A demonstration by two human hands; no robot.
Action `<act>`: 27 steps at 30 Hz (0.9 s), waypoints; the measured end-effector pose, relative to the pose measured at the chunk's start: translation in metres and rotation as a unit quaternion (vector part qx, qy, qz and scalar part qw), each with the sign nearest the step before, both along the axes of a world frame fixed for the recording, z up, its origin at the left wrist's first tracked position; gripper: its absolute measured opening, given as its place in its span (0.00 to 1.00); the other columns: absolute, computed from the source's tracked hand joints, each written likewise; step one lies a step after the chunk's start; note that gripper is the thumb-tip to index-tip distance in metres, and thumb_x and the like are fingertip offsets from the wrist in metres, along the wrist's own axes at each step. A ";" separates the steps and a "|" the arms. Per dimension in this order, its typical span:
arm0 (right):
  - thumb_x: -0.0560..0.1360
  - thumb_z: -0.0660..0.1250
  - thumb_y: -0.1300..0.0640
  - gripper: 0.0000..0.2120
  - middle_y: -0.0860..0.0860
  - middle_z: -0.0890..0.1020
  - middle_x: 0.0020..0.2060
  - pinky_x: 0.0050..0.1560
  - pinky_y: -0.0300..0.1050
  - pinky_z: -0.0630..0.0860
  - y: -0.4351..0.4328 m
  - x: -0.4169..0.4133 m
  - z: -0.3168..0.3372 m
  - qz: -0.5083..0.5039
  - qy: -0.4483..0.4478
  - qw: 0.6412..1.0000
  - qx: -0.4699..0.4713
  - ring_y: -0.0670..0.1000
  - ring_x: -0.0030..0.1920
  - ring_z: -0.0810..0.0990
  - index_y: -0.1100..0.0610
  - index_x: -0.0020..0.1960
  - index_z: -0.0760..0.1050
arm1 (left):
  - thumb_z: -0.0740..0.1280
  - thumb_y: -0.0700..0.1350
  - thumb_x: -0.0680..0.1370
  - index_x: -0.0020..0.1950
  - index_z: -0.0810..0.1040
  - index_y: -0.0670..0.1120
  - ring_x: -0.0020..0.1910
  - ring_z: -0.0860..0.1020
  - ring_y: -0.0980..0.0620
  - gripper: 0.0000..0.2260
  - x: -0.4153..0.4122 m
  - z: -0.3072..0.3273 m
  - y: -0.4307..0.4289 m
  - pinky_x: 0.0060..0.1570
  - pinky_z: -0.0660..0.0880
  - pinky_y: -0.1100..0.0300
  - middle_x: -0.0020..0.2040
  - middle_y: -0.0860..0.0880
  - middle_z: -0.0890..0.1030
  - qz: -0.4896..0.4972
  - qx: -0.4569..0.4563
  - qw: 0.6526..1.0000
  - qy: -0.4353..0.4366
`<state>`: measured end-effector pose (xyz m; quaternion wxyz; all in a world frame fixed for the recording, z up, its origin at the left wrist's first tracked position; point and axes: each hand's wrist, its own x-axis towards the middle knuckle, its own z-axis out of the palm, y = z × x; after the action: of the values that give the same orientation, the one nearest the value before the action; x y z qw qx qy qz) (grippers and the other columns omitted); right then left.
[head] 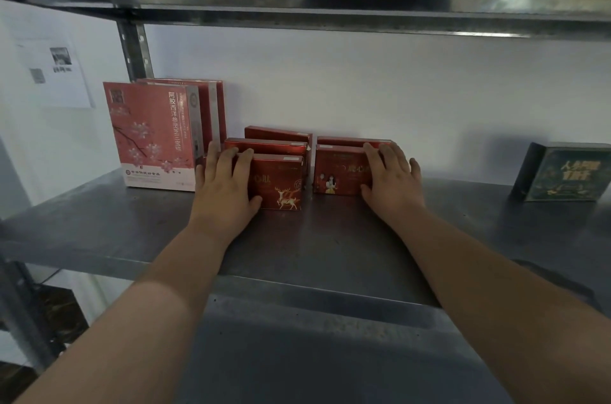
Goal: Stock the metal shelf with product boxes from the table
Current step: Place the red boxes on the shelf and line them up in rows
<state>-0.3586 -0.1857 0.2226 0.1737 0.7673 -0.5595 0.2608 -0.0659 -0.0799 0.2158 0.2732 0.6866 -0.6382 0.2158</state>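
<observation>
While my arms reach over the smooth grey metal shelf [132,231], my left hand [224,185] holds the red deer box [284,185], fingers curled over its top, thumb on its front. My right hand [391,179] holds the red figure box [337,172] the same way. Both boxes stand upright on the shelf, with more red boxes [277,136] behind. Farther left, the tall pink box [148,136] reads 阿胶西洋参.

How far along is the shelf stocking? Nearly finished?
Partly. Already on the metal shelf: pink boxes, back red boxes, a dark green box. In hand: the left hand holds the deer box, the right hand the figure box. Bare shelf shows at right; the table is out of view.
</observation>
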 end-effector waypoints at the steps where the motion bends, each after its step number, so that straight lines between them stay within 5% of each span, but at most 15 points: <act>1: 0.77 0.67 0.48 0.39 0.56 0.58 0.79 0.78 0.64 0.51 0.001 -0.001 0.001 -0.002 -0.003 1.000 0.002 0.56 0.81 0.49 0.50 0.82 0.50 | 0.74 0.52 0.73 0.79 0.57 0.48 0.79 0.48 0.37 0.39 0.000 0.000 0.000 0.74 0.55 0.33 0.77 0.42 0.60 0.003 0.000 1.000 -0.002; 7: 0.77 0.66 0.47 0.39 0.57 0.56 0.80 0.77 0.63 0.52 0.004 -0.002 0.001 -0.007 -0.001 1.000 0.009 0.58 0.81 0.48 0.49 0.82 0.51 | 0.75 0.54 0.71 0.77 0.60 0.47 0.76 0.57 0.36 0.40 0.000 -0.001 0.001 0.72 0.60 0.35 0.75 0.41 0.65 0.015 -0.007 1.000 -0.021; 19: 0.76 0.66 0.45 0.44 0.58 0.52 0.81 0.78 0.61 0.52 0.009 0.000 0.004 0.006 0.013 0.999 0.037 0.60 0.81 0.46 0.51 0.83 0.45 | 0.74 0.55 0.71 0.79 0.56 0.47 0.77 0.55 0.36 0.42 -0.001 0.000 0.005 0.74 0.58 0.37 0.77 0.41 0.61 0.015 -0.006 1.000 -0.016; 21: 0.74 0.67 0.46 0.43 0.59 0.56 0.80 0.77 0.62 0.54 0.015 -0.001 0.005 0.012 0.011 1.000 0.009 0.61 0.80 0.50 0.53 0.82 0.50 | 0.72 0.54 0.72 0.77 0.61 0.46 0.73 0.61 0.36 0.37 -0.003 0.001 0.008 0.72 0.63 0.38 0.72 0.41 0.66 0.008 -0.043 0.999 -0.008; 24: 0.71 0.68 0.52 0.33 0.60 0.70 0.71 0.69 0.62 0.67 0.029 0.000 0.006 0.071 -0.016 0.996 -0.059 0.63 0.72 0.67 0.57 0.75 0.67 | 0.70 0.48 0.73 0.59 0.73 0.45 0.57 0.71 0.43 0.17 -0.010 0.004 0.016 0.56 0.74 0.48 0.56 0.44 0.75 -0.053 -0.096 0.994 -0.005; 27: 0.74 0.66 0.53 0.23 0.57 0.76 0.62 0.63 0.56 0.74 0.050 0.000 0.005 0.139 0.006 0.990 -0.010 0.59 0.63 0.74 0.56 0.68 0.74 | 0.68 0.47 0.76 0.46 0.75 0.50 0.47 0.75 0.50 0.03 -0.017 0.007 0.026 0.44 0.74 0.55 0.44 0.53 0.75 -0.128 0.026 0.991 0.018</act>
<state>-0.3587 -0.1356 0.2276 0.1468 0.8371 -0.4440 0.2838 -0.0832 -0.0535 0.2224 0.2925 0.6103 -0.7208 0.1499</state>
